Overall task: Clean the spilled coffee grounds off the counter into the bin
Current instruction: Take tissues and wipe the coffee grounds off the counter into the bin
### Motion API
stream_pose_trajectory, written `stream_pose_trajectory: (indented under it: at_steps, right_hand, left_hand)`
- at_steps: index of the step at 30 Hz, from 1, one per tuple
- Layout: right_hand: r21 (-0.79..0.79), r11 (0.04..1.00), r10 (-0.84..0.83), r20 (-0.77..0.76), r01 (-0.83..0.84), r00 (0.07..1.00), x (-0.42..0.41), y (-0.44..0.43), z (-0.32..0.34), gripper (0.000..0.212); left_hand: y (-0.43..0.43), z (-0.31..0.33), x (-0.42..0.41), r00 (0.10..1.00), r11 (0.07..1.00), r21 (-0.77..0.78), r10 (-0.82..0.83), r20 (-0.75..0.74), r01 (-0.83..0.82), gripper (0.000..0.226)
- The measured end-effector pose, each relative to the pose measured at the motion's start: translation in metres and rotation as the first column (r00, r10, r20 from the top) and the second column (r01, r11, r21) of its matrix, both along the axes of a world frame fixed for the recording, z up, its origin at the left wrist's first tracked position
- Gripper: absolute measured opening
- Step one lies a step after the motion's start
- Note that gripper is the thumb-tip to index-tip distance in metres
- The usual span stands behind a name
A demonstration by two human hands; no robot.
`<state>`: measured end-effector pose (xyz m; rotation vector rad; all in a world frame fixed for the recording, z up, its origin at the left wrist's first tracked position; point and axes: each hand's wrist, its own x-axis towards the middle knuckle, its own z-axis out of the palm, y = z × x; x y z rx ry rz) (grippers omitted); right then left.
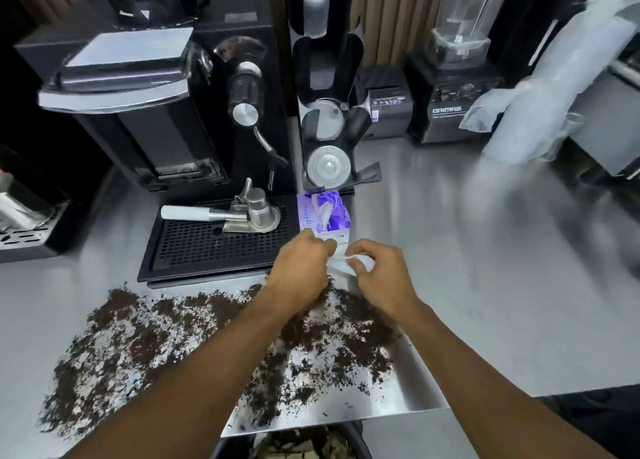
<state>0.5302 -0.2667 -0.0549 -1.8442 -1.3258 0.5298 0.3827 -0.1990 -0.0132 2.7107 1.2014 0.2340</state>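
Dark coffee grounds [145, 337] lie scattered over the steel counter [485, 268] in front of me, from the left side to under my forearms. Both hands hover above the far edge of the spill. My left hand [299, 268] and my right hand [377, 275] together pinch a white tissue [341, 266], crumpled between their fingertips. Just behind them stands a purple tissue box [323, 214]. The bin [298, 441] shows at the bottom edge, below the counter's front rim, with brown litter inside.
A black drip tray [207, 247] holds a portafilter [221, 212] with a white handle. Behind it stand a black coffee machine [138, 94], a lid dispenser [327, 112], a blender [453, 77] and bagged plastic cups [540, 94]. Bare steel lies to the right.
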Motion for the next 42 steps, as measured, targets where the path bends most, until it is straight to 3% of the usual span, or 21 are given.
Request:
stream_pose_trajectory:
  at_steps: [3, 5, 12, 17, 21, 23, 24, 28, 35, 38, 42]
  right_hand:
    - [0.167, 0.985, 0.014, 0.23, -0.054, 0.973, 0.009, 0.017, -0.014, 0.025]
    - [0.185, 0.978, 0.035, 0.325, -0.1, 0.945, 0.013, 0.026, -0.021, 0.029]
    - [-0.024, 0.971, 0.221, 0.48, -0.239, 0.849, 0.009, 0.033, -0.037, 0.026]
    - [-0.104, 0.976, 0.217, 0.531, -0.191, 0.819, 0.002, 0.034, -0.035, 0.025]
    - [-0.115, 0.981, 0.192, 0.516, -0.154, 0.835, -0.004, 0.033, -0.031, 0.02]
    - [-0.103, 0.979, 0.204, 0.479, -0.176, 0.853, -0.006, 0.032, -0.032, 0.037]
    - [-0.102, 0.975, 0.224, 0.467, -0.199, 0.856, -0.007, 0.031, -0.033, 0.043]
    - [-0.097, 0.961, 0.277, 0.406, -0.261, 0.871, -0.014, 0.023, -0.04, 0.023]
    - [0.075, 0.987, 0.101, 0.384, -0.141, 0.918, -0.007, 0.028, -0.038, 0.028]
    - [0.012, 0.993, 0.098, 0.431, -0.115, 0.897, -0.003, 0.034, -0.04, 0.028]
    - [-0.078, 0.98, 0.197, 0.452, -0.182, 0.87, -0.003, 0.037, -0.035, 0.029]
  left_hand:
    - [0.015, -0.008, 0.02, 0.984, 0.986, 0.102, -0.115, -0.136, 0.13, 0.024]
    - [0.02, -0.014, 0.028, 0.967, 0.978, 0.112, -0.15, -0.206, 0.176, 0.023]
    - [0.021, -0.037, 0.029, 0.922, 0.974, 0.096, -0.162, -0.351, 0.207, 0.02]
    - [0.018, -0.044, 0.022, 0.907, 0.976, 0.144, -0.091, -0.411, 0.163, 0.028]
    - [0.013, -0.036, 0.027, 0.815, 0.947, 0.244, -0.028, -0.579, 0.206, 0.032]
    - [0.011, -0.03, 0.026, 0.785, 0.95, 0.24, -0.007, -0.619, 0.197, 0.028]
    - [0.01, -0.028, 0.023, 0.786, 0.957, 0.225, -0.005, -0.619, 0.184, 0.025]
    - [-0.004, -0.023, 0.007, 0.811, 0.97, 0.174, -0.04, -0.583, 0.172, 0.021]
    - [-0.007, -0.03, 0.007, 0.839, 0.953, 0.232, -0.04, -0.543, 0.196, 0.034]
    - [0.002, -0.032, 0.012, 0.827, 0.951, 0.249, -0.013, -0.562, 0.184, 0.041]
    - [0.008, -0.029, 0.008, 0.805, 0.958, 0.238, 0.016, -0.593, 0.157, 0.034]
